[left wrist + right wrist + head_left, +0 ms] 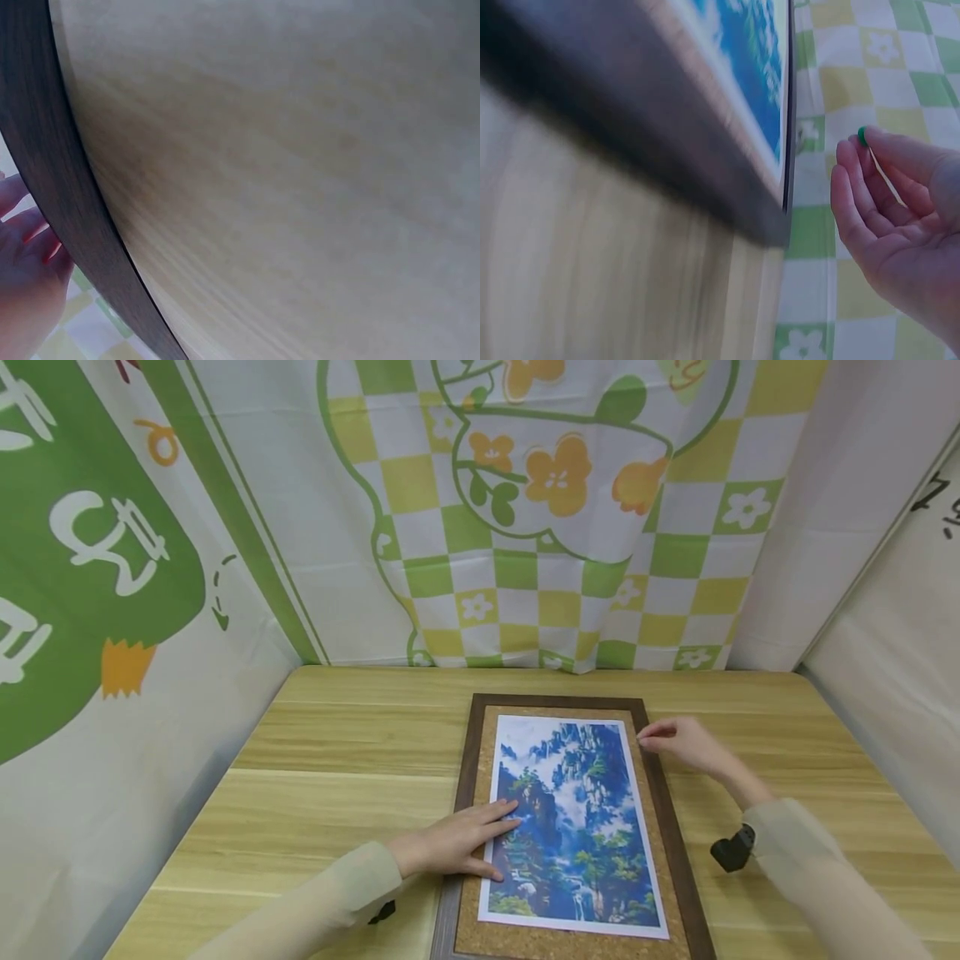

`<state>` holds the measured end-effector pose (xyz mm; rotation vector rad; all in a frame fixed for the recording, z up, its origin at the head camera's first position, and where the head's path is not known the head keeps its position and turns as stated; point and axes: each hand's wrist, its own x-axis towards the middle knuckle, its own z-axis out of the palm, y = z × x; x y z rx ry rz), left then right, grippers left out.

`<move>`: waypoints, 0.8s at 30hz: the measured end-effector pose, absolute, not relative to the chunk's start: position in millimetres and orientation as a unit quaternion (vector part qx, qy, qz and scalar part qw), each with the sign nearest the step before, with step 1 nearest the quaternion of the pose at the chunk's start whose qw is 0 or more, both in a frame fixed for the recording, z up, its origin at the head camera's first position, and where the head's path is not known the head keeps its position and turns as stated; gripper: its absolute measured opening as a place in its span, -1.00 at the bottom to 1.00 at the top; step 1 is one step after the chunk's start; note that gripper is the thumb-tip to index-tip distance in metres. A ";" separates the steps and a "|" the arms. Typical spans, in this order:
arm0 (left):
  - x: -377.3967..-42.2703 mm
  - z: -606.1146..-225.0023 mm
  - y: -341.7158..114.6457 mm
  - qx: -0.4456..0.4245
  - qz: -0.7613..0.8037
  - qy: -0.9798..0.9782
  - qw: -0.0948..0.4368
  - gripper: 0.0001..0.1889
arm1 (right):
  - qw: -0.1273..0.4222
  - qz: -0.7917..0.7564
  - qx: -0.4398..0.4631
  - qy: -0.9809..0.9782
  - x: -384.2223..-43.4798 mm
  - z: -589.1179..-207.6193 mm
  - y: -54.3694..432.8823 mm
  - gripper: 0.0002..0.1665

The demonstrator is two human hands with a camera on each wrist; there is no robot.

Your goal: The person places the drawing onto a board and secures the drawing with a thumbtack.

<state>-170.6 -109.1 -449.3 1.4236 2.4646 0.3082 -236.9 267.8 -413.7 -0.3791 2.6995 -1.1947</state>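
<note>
A printed landscape picture point(562, 827) of blue mountains and trees lies on a brown-framed cork board point(570, 945). My left hand point(465, 841) rests on the picture's left side, fingers spread and fairly straight. In the left wrist view, part of the left hand point(30, 277) shows past the dark frame edge point(64, 165). By the board's upper right edge is my right hand point(686, 742), fingertips over the frame near the picture's corner. In the right wrist view, the right hand point(900, 202) pinches a small green push pin point(862, 136), of which only the green head shows.
The board lies on a light wooden table point(337, 735). Behind the table's far edge hangs a green and yellow checked curtain point(517, 602). Printed cloth point(247, 718) hangs on the left, and a pale cloth wall point(892, 635) on the right.
</note>
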 end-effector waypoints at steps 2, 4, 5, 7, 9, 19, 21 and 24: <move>-170.6 -449.5 -109.3 0.493 0.104 0.853 0.138 -0.21 | 0.084 -0.403 -0.119 0.904 -241.1 -411.4 259.1 -0.64; -170.7 -449.7 -109.5 0.494 0.102 0.853 0.137 -0.21 | 0.087 -0.412 -0.114 0.900 -245.3 -409.4 250.8 -0.63; -170.7 -449.9 -109.5 0.494 0.101 0.853 0.136 -0.21 | 0.090 -0.418 -0.111 0.897 -247.9 -408.9 247.0 -0.62; -170.8 -450.2 -109.4 0.495 0.102 0.852 0.136 -0.21 | 0.095 -0.426 -0.106 0.893 -253.0 -408.4 239.8 -0.61; -170.9 -450.6 -109.5 0.495 0.103 0.852 0.136 -0.21 | 0.101 -0.437 -0.102 0.888 -258.5 -409.6 233.8 -0.60; -171.5 -453.6 -109.6 0.493 0.104 0.853 0.137 -0.20 | 0.137 -0.536 -0.065 0.831 -281.5 -418.5 204.8 -0.61; -171.7 -453.6 -109.7 0.492 0.106 0.853 0.138 -0.21 | 0.145 -0.554 -0.056 0.818 -285.6 -420.8 199.8 -0.59; -171.8 -453.5 -109.8 0.490 0.108 0.854 0.140 -0.21 | 0.153 -0.581 -0.038 0.798 -291.5 -424.9 192.4 -0.60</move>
